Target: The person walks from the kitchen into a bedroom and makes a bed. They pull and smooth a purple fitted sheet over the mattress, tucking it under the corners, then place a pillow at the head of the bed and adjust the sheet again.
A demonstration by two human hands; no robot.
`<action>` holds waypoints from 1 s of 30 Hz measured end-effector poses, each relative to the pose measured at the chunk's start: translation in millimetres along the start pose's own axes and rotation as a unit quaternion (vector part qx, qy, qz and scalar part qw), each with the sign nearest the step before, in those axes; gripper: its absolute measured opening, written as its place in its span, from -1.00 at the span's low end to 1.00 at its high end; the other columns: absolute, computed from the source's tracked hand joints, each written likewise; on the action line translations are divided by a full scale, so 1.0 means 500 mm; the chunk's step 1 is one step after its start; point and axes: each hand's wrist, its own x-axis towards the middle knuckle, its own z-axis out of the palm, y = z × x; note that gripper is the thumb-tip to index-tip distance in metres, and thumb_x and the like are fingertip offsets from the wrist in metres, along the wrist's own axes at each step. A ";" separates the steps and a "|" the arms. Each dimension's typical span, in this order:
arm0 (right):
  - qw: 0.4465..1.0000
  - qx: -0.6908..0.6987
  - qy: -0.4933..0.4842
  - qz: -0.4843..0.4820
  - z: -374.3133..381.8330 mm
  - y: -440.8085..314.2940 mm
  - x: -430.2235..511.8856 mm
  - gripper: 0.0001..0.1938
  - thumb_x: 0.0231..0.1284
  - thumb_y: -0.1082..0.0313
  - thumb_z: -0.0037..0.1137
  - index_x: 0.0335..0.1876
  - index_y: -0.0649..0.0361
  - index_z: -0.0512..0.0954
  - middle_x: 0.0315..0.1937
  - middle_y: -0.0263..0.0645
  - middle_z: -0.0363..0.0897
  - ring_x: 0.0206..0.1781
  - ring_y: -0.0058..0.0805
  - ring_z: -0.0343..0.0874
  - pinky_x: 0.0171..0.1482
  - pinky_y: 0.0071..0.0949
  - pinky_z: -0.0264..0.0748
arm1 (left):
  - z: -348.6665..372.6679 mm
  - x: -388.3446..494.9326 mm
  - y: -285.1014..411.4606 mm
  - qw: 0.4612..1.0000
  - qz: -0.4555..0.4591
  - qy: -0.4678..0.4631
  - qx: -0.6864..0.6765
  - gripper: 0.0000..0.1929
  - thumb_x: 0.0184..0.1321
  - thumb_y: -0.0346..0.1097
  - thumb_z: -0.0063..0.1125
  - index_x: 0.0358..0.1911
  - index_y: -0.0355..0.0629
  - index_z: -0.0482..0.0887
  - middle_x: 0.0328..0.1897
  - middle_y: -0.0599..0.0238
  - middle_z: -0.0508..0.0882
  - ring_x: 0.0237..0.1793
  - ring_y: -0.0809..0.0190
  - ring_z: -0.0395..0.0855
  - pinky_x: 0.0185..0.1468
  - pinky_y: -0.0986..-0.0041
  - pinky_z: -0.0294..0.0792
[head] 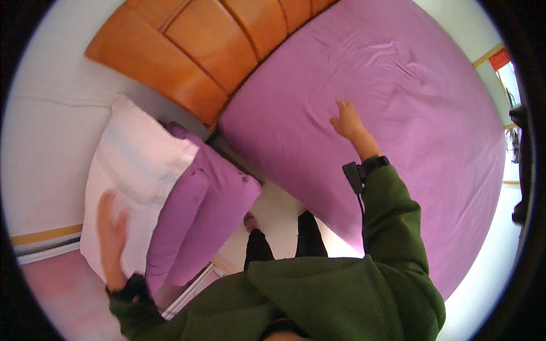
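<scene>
My left hand (111,236), a little blurred, is over a pale pink pillow (140,149) with its thumb apart from the fingers. Whether it touches the fabric I cannot tell. Under that pillow are purple pillows (187,230), stacked beside the wall. On the other side, my right hand (350,123) is over a mattress covered with a purple fitted sheet (426,170). Its fingers are spread and hold nothing; contact with the sheet is unclear. Wrinkles (384,51) run across the sheet near the headboard end.
An orange-brown panelled headboard (204,38) borders the bed's far end. Between the pillows and the bed is a narrow strip of pale floor (277,204), where my feet stand. A white wall (51,140) rises at the left. A black device with a cable (353,177) sits at my right wrist.
</scene>
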 end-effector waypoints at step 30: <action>0.938 0.321 -0.116 0.064 0.433 -0.319 -0.275 -0.57 0.01 0.44 0.14 0.08 0.15 0.42 -0.09 -0.12 0.52 -0.06 -0.18 0.52 -0.06 -0.30 0.48 | 0.805 0.978 0.209 0.974 0.150 -0.093 -0.139 -0.26 0.12 -0.12 0.16 0.31 -0.20 0.08 0.14 -0.19 0.41 0.14 -0.17 0.38 0.19 0.13 0.25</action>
